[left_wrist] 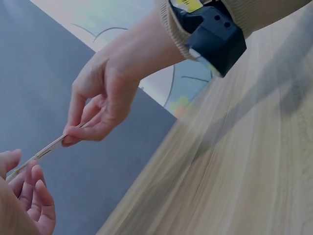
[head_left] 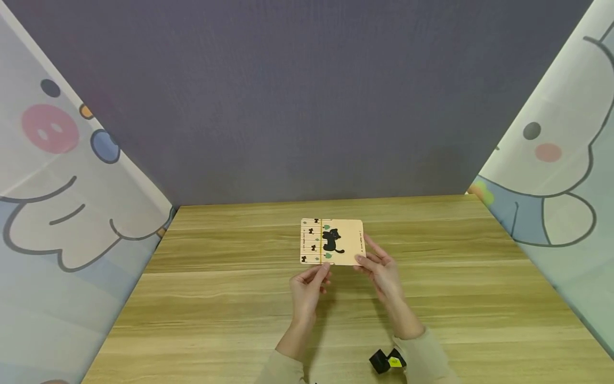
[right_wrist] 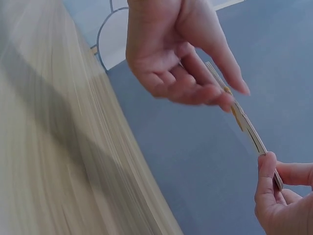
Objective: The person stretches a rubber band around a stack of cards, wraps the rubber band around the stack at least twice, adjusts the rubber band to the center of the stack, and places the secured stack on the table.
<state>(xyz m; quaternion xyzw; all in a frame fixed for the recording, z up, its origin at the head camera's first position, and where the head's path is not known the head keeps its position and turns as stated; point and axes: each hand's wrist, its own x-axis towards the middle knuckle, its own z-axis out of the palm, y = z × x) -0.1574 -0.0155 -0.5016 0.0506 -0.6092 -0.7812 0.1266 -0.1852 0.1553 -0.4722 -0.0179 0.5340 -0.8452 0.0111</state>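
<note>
A thin cream booklet (head_left: 350,234) with a black cat print is held up over the wooden table. A yellow band (head_left: 321,242) runs across it, left of the cat. Thumb and fingers of my right hand (head_left: 385,274) pinch its right end, thumb on the front. My left hand (head_left: 305,293) holds the lower edge near the band, thumb in front and fingers behind. In the right wrist view the booklet (right_wrist: 252,129) shows edge-on as thin layers, with the band (right_wrist: 237,117) standing slightly off it. Its back is hidden.
The wooden table (head_left: 216,298) meets a dark grey panel (head_left: 307,106) at the back. Cartoon-print sheets (head_left: 62,186) rise at both sides. A black wrist camera (head_left: 381,361) with a yellow label sits by the right sleeve.
</note>
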